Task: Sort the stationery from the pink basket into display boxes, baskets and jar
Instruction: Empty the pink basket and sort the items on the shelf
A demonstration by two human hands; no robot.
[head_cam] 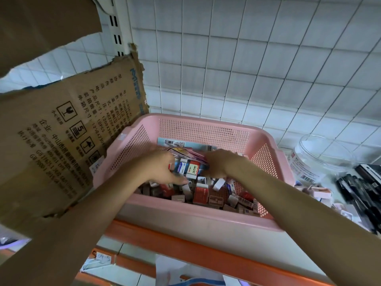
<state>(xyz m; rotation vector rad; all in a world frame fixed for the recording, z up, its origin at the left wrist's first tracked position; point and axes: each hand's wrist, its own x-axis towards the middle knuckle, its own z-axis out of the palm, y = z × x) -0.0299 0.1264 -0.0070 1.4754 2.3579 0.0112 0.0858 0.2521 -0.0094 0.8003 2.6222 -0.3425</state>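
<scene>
A pink perforated basket (206, 129) stands on a shelf and holds several small stationery boxes (203, 193), red, white and brown. Both my hands are inside it. My left hand (162, 168) and my right hand (221, 164) grip from either side a bunch of small boxes (188, 167), one marked 2B, with flat pink packets on top. A flat card packet (181, 143) lies against the basket's back wall. A clear plastic jar (318, 155) stands to the right of the basket.
A torn cardboard sheet (61, 131) leans at the left of the basket. Black pens (358, 188) and small pink items lie at the right. A white wire grid wall (247, 58) rises behind. The shelf has an orange front edge (206, 250).
</scene>
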